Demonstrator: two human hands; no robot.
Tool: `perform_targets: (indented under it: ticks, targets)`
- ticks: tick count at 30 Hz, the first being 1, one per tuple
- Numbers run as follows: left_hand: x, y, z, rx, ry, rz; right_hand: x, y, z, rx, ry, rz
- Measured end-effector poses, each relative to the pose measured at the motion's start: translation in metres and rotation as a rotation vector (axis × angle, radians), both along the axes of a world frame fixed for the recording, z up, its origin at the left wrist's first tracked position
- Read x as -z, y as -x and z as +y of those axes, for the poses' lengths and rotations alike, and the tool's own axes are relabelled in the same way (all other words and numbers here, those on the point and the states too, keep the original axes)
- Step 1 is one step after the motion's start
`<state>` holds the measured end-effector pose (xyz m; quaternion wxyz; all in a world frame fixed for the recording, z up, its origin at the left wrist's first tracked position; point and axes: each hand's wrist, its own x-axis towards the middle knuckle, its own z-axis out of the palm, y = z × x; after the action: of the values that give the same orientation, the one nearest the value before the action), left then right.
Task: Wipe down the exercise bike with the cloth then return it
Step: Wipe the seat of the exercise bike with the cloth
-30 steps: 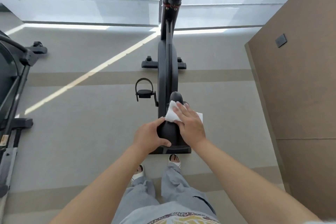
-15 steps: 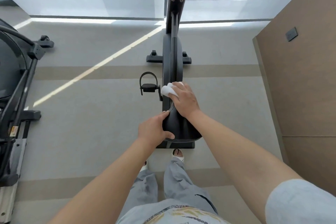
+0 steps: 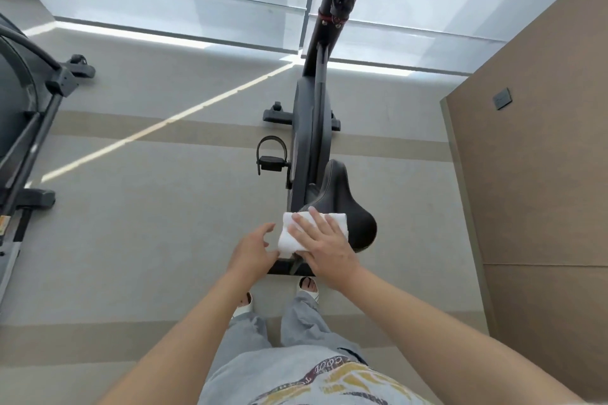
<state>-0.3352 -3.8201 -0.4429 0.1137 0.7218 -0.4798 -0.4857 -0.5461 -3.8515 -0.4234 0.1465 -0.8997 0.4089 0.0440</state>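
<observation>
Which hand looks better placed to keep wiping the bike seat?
The right hand: it already presses the white cloth flat on the saddle. The left hand hangs open beside it, holding nothing.

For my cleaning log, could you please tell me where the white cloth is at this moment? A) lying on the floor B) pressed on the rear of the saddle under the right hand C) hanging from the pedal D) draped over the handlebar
B: the right hand lies with straight fingers on the cloth, at the saddle's wide rear end.

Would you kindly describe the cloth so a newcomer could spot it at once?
Find the black exercise bike standing mid-floor, then its saddle. On the saddle's near left edge lies the folded cloth, pressed under the right hand. It is the only white thing on the bike.
</observation>
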Motion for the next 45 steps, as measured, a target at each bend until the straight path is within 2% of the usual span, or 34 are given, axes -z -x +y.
perform_targets:
  ticks: [4,8,11,13,17,20,22,25,28,30,32,35,38,40,42,45]
  targets:
    - [-0.006,-0.034,0.005,-0.133,0.058,-0.028,0.0,-0.038,-0.024,-0.311,0.09,0.328]
    - [-0.019,-0.052,0.0,-0.199,0.097,-0.062,-0.01,-0.05,-0.043,-0.518,0.124,0.479]
    - [-0.031,-0.043,-0.01,-0.179,0.117,-0.047,-0.013,-0.029,-0.042,-0.651,0.207,0.435]
    - [-0.037,-0.03,-0.017,-0.139,0.127,-0.033,-0.011,0.001,-0.04,-0.703,0.28,0.336]
    - [-0.048,0.001,-0.034,-0.006,0.139,-0.026,-0.01,0.062,-0.03,-0.692,0.317,0.184]
    - [-0.05,0.026,-0.044,0.1,0.128,-0.037,-0.007,0.094,-0.022,-0.507,0.292,0.085]
    - [-0.049,0.04,-0.049,0.179,0.12,-0.063,0.0,0.111,-0.014,-0.162,0.16,-0.04]
    - [-0.043,0.057,-0.054,0.291,0.115,-0.082,0.005,0.117,0.001,0.366,-0.162,-0.297]
    - [-0.04,0.074,-0.063,0.375,0.051,-0.144,0.009,0.093,-0.008,0.648,-0.307,-0.444]
    - [-0.039,0.084,-0.073,0.421,0.031,-0.235,0.009,0.078,-0.027,0.807,-0.325,-0.448]
    - [-0.038,0.092,-0.083,0.465,0.021,-0.333,0.006,0.072,-0.047,0.894,-0.343,-0.385]
    - [-0.04,0.096,-0.089,0.539,0.021,-0.449,0.002,0.079,-0.078,0.91,-0.452,-0.31]
    - [-0.041,0.097,-0.089,0.56,0.034,-0.5,0.0,0.092,-0.105,0.954,-0.736,-0.404]
    - [-0.042,0.098,-0.088,0.554,0.02,-0.499,0.001,0.096,-0.11,0.99,-0.845,-0.479]
    - [-0.044,0.099,-0.087,0.547,0.012,-0.498,0.003,0.098,-0.101,1.027,-0.807,-0.526]
    - [-0.045,0.098,-0.086,0.537,0.012,-0.498,0.012,0.095,-0.069,1.202,-0.682,-0.73]
